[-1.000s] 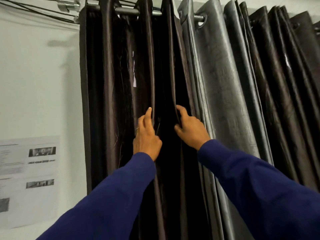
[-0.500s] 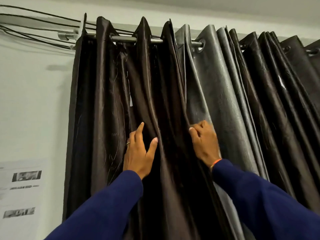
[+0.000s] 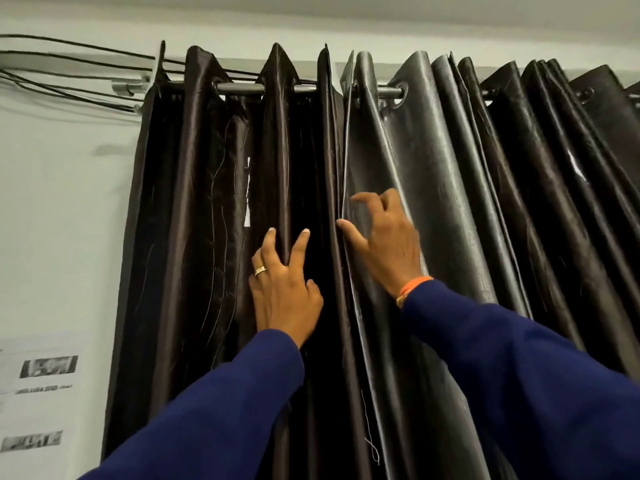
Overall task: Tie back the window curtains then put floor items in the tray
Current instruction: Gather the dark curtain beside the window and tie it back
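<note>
Reaching up with both arms, I am working at the dark curtains [image 3: 214, 209], which are hanging from a metal rod [image 3: 242, 87] near the ceiling. Their long folds are running straight down from the rod, long axis vertical, with the pointed tops of the pleats standing up above it.

I am laying my left hand [image 3: 280, 292] against the brown satin panel. Its fingers are straight and spread, with one raised fold of cloth sitting between two of them; this grip is open, pressing rather than clutching. A ring [image 3: 260, 270] is showing on one finger.

I am holding my right hand [image 3: 384, 244] just beside it, at the seam where the brown panel is meeting the grey leather-like curtain [image 3: 429, 174]. The thumb is touching the thin hanging edge of that grey panel, and the forefinger is hooking above it. I cannot tell whether this grip is actually pinching the edge or only touching it. An orange band [image 3: 414, 285] is peeking out at the wrist from my blue sleeve [image 3: 519, 382].

Black cables [image 3: 69, 51] are running along the white wall [image 3: 62, 220] to the left, and printed sheets [image 3: 38, 393] are sticking to it lower down.
</note>
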